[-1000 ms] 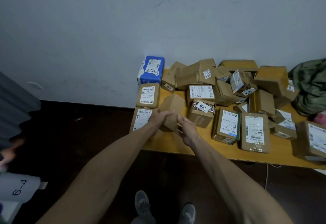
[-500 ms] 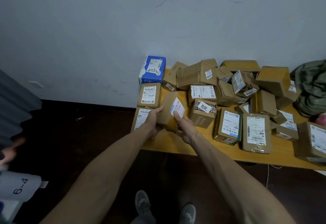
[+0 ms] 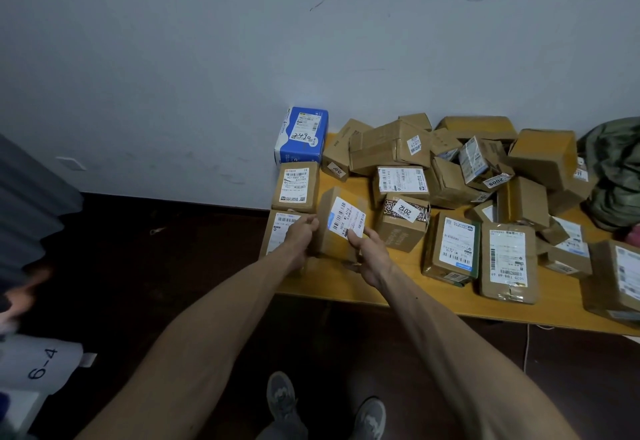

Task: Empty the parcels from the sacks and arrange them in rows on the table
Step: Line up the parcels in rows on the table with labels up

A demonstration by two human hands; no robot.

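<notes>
Turned label-up now, the cardboard parcel [image 3: 341, 224] is being held tilted by the desk's [image 3: 346, 283] front left corner. My left hand [image 3: 301, 237] is clasping its left side, and my right hand [image 3: 370, 252] is pinching its near right edge.

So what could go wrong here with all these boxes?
The tilted box held by the left hand and right hand could slip and drop off the table near its front edge. The loose heap at the back might slide if bumped.
</notes>
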